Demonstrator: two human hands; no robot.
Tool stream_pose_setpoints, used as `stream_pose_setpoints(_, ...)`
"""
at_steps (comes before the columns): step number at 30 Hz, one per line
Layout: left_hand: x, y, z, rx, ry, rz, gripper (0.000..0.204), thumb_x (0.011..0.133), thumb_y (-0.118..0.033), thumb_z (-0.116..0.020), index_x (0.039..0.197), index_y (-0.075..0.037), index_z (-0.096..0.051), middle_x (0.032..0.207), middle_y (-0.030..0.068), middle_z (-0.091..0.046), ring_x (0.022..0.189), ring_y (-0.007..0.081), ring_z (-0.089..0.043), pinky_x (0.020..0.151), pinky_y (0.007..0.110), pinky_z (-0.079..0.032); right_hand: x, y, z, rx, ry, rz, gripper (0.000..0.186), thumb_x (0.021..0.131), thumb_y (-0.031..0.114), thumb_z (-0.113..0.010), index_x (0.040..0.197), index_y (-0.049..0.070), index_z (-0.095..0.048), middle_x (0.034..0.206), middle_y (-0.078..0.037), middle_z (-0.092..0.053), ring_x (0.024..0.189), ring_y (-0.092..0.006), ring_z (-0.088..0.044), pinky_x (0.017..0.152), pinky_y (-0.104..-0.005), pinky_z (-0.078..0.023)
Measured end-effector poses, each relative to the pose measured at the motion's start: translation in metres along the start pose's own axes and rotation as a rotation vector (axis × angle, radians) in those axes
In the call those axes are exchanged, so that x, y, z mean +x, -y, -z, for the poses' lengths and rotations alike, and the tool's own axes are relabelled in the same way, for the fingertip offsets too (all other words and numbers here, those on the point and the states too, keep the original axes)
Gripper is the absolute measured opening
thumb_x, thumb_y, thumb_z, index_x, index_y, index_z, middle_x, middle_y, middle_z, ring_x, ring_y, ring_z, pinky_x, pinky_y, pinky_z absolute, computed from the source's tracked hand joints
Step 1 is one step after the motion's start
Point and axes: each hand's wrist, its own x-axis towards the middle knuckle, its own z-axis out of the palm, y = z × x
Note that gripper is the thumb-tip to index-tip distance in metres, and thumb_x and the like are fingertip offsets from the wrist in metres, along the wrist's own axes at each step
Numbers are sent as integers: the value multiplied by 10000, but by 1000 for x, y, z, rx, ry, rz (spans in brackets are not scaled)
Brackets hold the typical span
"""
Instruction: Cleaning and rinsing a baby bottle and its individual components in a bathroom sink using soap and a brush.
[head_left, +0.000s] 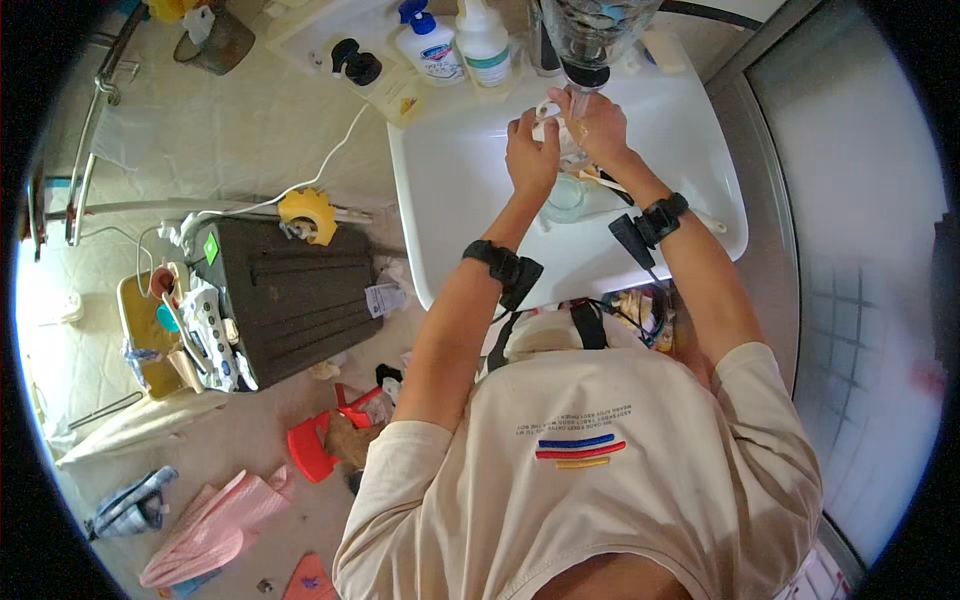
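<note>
bright daylight, soft shadows, dark fisheye rim

Beige short-sleeved shirt [600, 470] (blue, red, yellow stripes), black wristbands [505, 268] on both wrists.

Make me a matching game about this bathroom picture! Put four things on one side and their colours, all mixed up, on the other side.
Things:
1. sink
2. suitcase
3. dustpan
4. round plastic piece on the suitcase's top end

Colours:
A. red
B. yellow
C. white
D. black

Right pairs: 1-C, 2-D, 3-A, 4-B.

Both hands, the left hand and the right hand, are up over the sink under the tap.
</note>
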Motion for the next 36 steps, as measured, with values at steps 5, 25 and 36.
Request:
stream_pose_setpoints(5,9,4,3,155,25,-129,431,731,-335,-599,1027,-25,-557,833,137,-557,722,247,-584,667,338,-455,-3,-4,5,89,75,178,223,817,310,-455,901,136,-568,719,-111,-581,674,-300,-570,588,-396,-468)
stream_pose_setpoints(25,6,4,-5,-516,-53,360,363,864,-235,-452,663,38,-581,537,72,-546,447,152,-526,426,261,-395,-2,6,23,442,311,-309,386,833,417,-435,948,67,-549,902,-129,-600,718,-259,-595,591,-369,-484)
stream_pose_setpoints(36,33,31,23,-248,71,-262,324,841,-185,-466,667,83,-519,555,129,-531,445,215,-548,372,300,-437,11,-11,20,-18,322,366,355,876,327,-303,831,42,-510,751,-204,-560,694,-400,-519,606,-456,-409)
